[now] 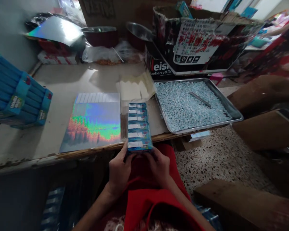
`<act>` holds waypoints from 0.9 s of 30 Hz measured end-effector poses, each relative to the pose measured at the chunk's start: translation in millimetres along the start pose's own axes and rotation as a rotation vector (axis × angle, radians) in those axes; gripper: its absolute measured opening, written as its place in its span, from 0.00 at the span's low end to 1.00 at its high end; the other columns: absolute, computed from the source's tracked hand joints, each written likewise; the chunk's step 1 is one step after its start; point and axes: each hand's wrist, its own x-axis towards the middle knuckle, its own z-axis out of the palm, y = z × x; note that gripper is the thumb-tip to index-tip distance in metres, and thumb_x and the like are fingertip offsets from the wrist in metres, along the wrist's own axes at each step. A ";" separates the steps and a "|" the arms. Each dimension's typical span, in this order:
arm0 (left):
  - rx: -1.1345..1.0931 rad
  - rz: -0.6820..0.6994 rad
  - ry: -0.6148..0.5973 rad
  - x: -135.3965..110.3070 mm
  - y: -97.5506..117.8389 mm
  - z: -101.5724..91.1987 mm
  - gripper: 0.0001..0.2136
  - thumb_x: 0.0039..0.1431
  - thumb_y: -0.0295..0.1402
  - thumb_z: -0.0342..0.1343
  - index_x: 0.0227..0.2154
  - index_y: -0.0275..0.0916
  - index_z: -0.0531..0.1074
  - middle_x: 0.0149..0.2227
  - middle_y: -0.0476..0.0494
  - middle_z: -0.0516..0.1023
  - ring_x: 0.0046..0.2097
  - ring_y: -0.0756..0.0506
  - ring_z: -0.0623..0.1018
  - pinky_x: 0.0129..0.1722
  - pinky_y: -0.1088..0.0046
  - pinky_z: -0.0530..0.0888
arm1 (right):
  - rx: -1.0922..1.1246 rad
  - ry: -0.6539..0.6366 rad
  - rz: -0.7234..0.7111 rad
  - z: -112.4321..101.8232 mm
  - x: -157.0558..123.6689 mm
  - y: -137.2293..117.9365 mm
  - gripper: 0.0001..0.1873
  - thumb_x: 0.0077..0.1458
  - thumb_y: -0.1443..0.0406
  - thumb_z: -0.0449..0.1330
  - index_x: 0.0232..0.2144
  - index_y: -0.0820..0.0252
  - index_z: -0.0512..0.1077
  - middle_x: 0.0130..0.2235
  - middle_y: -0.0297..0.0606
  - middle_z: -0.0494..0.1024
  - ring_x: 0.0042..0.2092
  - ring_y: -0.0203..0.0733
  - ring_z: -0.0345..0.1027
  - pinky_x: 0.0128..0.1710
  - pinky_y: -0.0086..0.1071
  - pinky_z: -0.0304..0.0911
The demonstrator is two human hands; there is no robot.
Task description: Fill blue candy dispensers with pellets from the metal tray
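A clear-wrapped pack of small blue boxes [138, 126] lies across the table's front edge, with several boxes in a row and white strips on them. My left hand [120, 166] grips its near left corner, thumb along the side. At the near right corner my right hand [160, 164] holds it too, fingers curled underneath. Left of the pack is a shiny holographic sheet [96, 120] with a row of white strips along its far edge. Right of it stands a metal tray [165, 120] full of small pale-blue pieces, with metal tweezers [200, 99] lying on top.
Stacked blue boxes [16, 93] stand at the left. Beyond the pack lies a pale yellowish sheet [133, 88]. Metal bowls [100, 37], a plastic bag [106, 56] and a worn black carton [202, 45] line the back. Brown cartons [267, 128] sit at the right.
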 end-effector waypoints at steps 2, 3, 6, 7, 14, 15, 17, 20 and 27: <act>-0.003 0.018 0.015 -0.2 -1.9 -3.0 0.18 0.64 0.33 0.61 0.56 0.44 0.76 0.53 0.45 0.82 0.51 0.38 0.83 0.52 0.64 0.81 | -0.023 0.019 -0.029 -1.0 -1.0 -0.8 0.20 0.64 0.65 0.61 0.58 0.50 0.74 0.49 0.35 0.84 0.45 0.46 0.82 0.46 0.34 0.76; -0.012 0.026 0.033 0.1 -2.5 -6.2 0.19 0.62 0.33 0.62 0.56 0.44 0.76 0.54 0.45 0.82 0.52 0.39 0.83 0.53 0.63 0.80 | -0.041 0.047 -0.049 -2.9 -0.9 -2.5 0.23 0.63 0.64 0.62 0.60 0.51 0.72 0.50 0.37 0.84 0.47 0.46 0.81 0.47 0.35 0.76; -0.068 0.070 0.150 1.7 -0.6 -22.2 0.20 0.59 0.33 0.66 0.55 0.41 0.76 0.51 0.44 0.83 0.48 0.42 0.84 0.52 0.64 0.81 | -0.118 0.185 -0.179 -14.3 2.5 -12.1 0.23 0.60 0.65 0.66 0.57 0.54 0.73 0.49 0.41 0.84 0.46 0.47 0.81 0.47 0.37 0.76; -0.074 0.112 0.183 2.2 1.2 -28.4 0.17 0.59 0.33 0.66 0.51 0.41 0.77 0.48 0.45 0.84 0.45 0.43 0.84 0.49 0.65 0.82 | -0.142 0.211 -0.240 -19.4 4.5 -16.0 0.19 0.59 0.66 0.66 0.53 0.54 0.75 0.46 0.41 0.84 0.43 0.45 0.81 0.45 0.36 0.76; 0.255 0.571 0.318 12.4 16.1 -41.3 0.07 0.56 0.23 0.64 0.35 0.40 0.76 0.32 0.49 0.83 0.34 0.49 0.82 0.40 0.75 0.78 | -0.374 0.227 -0.553 -39.2 15.9 -30.5 0.14 0.57 0.73 0.64 0.44 0.53 0.77 0.35 0.36 0.85 0.33 0.42 0.79 0.36 0.33 0.72; 0.274 0.612 0.339 15.6 16.9 -39.5 0.07 0.56 0.22 0.63 0.34 0.40 0.76 0.31 0.50 0.83 0.33 0.50 0.81 0.39 0.76 0.78 | -0.390 0.229 -0.561 -39.2 16.8 -30.1 0.13 0.58 0.72 0.63 0.44 0.53 0.77 0.35 0.36 0.85 0.32 0.42 0.79 0.36 0.33 0.72; 0.296 0.671 0.372 21.0 16.1 -37.5 0.07 0.55 0.22 0.62 0.33 0.41 0.75 0.31 0.50 0.82 0.33 0.50 0.81 0.39 0.75 0.77 | -0.407 0.218 -0.568 -39.4 17.2 -27.4 0.13 0.59 0.71 0.63 0.45 0.52 0.77 0.36 0.36 0.85 0.34 0.42 0.79 0.37 0.34 0.72; 0.314 0.742 0.392 18.8 4.5 -40.2 0.08 0.55 0.23 0.63 0.36 0.41 0.75 0.32 0.48 0.82 0.33 0.48 0.81 0.39 0.73 0.77 | -0.410 0.189 -0.602 -42.8 9.3 -17.4 0.16 0.60 0.72 0.62 0.49 0.52 0.75 0.42 0.38 0.85 0.41 0.44 0.81 0.45 0.36 0.73; 0.270 0.727 0.245 -8.3 -48.3 -43.8 0.19 0.50 0.30 0.71 0.44 0.40 0.73 0.37 0.43 0.81 0.38 0.44 0.81 0.43 0.68 0.78 | -0.099 0.223 -0.250 -49.6 -12.6 7.9 0.12 0.65 0.65 0.58 0.51 0.55 0.73 0.50 0.45 0.81 0.50 0.48 0.77 0.50 0.43 0.73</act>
